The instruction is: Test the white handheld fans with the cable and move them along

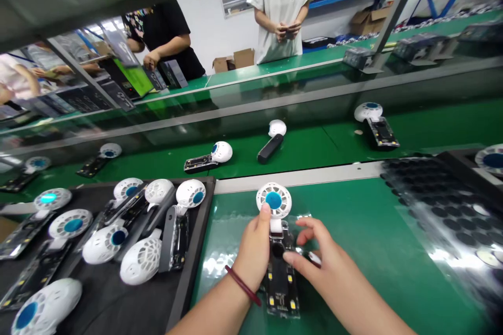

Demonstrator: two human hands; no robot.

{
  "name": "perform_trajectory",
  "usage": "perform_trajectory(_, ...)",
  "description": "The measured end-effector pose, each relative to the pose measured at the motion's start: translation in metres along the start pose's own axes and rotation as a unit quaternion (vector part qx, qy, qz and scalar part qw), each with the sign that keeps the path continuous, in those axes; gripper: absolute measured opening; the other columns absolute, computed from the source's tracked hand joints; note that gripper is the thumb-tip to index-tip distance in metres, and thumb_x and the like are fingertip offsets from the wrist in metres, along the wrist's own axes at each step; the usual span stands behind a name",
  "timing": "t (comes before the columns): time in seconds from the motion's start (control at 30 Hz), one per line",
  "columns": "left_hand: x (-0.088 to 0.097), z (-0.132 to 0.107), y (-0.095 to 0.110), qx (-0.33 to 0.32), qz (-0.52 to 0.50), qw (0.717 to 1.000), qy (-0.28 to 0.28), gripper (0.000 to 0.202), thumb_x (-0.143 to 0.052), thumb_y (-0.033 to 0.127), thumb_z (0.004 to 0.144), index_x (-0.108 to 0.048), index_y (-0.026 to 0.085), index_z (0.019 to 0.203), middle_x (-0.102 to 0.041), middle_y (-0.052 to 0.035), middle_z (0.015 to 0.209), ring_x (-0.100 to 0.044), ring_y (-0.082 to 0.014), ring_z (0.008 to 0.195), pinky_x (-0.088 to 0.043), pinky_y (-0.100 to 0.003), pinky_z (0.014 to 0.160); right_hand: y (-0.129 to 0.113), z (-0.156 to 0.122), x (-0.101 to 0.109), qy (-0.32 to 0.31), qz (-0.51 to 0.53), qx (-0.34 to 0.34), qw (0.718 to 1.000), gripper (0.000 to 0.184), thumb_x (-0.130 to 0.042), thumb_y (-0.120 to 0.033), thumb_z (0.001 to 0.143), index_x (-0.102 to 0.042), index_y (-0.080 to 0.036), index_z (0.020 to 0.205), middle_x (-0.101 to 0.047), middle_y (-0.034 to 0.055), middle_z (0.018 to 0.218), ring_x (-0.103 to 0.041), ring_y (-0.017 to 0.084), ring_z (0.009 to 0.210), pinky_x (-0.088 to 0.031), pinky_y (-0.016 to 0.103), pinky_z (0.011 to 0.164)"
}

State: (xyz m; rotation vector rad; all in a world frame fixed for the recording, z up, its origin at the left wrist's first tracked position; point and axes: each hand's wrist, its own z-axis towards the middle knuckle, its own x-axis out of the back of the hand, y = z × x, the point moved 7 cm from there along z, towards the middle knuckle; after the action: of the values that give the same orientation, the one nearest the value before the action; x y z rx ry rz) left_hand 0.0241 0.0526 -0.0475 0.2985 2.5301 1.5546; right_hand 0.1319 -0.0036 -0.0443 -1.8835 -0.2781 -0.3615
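In front of me lies a small handheld fan with a white round head [274, 200], a blue centre and a hinge at the neck. Its handle [281, 285] is clear-shelled, with a black circuit board and several yellow LEDs. My left hand [253, 246] grips the fan from the left, thumb up at the head's lower rim. On the upper handle sits a round black disc [278, 249], and the thumb of my right hand [322, 259] touches its edge. My right thumb and index finger are apart. A small pale thing shows beneath that hand, too little visible to name.
At left a black tray [118, 298] holds several fans. More fans, such as one white-headed fan [222, 152], lie on the green conveyor belt [243, 159]. A sheet of round black stickers [444, 212] lies at right. People stand across the line, one in a white shirt [281, 10].
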Motion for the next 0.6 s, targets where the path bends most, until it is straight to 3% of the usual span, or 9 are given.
perform_trajectory(0.1,0.000,-0.003,0.002,0.005,-0.049,0.999,-0.014,0.044,-0.035,0.057,0.078,-0.050,0.016,0.082,-0.049,-0.0014,0.068,-0.051,-0.0167,0.062,-0.040,-0.030,0.058,0.004,0.002,-0.009,-0.070,0.046,-0.008,0.996,0.046,-0.057,-0.027,0.062,-0.041,-0.024,0.104,-0.059,-0.0020,0.076,-0.056,0.019,0.069,-0.041,0.030,0.065)
perform_trajectory(0.17,-0.003,-0.007,0.008,-0.007,-0.082,0.996,-0.041,0.033,-0.043,0.047,0.079,-0.047,0.019,0.096,-0.051,-0.0015,0.076,-0.054,-0.0171,0.069,-0.041,-0.028,0.060,0.003,0.003,-0.010,-0.084,0.079,-0.006,0.993,0.048,-0.055,-0.027,0.061,-0.040,-0.022,0.106,-0.059,-0.0026,0.071,-0.056,0.019,0.072,-0.041,0.030,0.068)
perform_trajectory(0.33,-0.013,-0.016,0.021,-0.033,-0.171,0.974,-0.147,0.045,-0.050,0.022,0.078,-0.032,0.021,0.120,-0.056,-0.0065,0.101,-0.055,-0.0187,0.091,-0.040,-0.029,0.078,-0.003,0.004,-0.002,-0.063,0.131,-0.006,0.989,0.047,-0.051,-0.031,0.065,-0.036,-0.022,0.108,-0.058,-0.0027,0.077,-0.056,0.016,0.068,-0.041,0.027,0.066)
perform_trajectory(0.5,-0.017,-0.019,0.026,-0.052,-0.247,0.939,-0.232,0.054,-0.050,0.018,0.079,-0.024,0.022,0.125,-0.056,-0.0112,0.108,-0.057,-0.0254,0.093,-0.039,-0.041,0.083,-0.005,0.000,0.006,0.003,0.180,0.008,0.984,0.044,-0.056,-0.029,0.061,-0.042,-0.022,0.101,-0.062,-0.0023,0.075,-0.057,0.016,0.069,-0.041,0.025,0.059)
perform_trajectory(0.6,-0.017,-0.021,0.027,-0.072,-0.239,0.935,-0.250,0.056,-0.053,0.017,0.077,-0.024,0.021,0.125,-0.057,-0.0108,0.105,-0.056,-0.0246,0.095,-0.039,-0.039,0.083,-0.006,-0.004,0.007,0.024,0.177,0.034,0.983,0.039,-0.055,-0.026,0.061,-0.045,-0.024,0.098,-0.063,-0.0029,0.074,-0.058,0.017,0.070,-0.041,0.024,0.054)
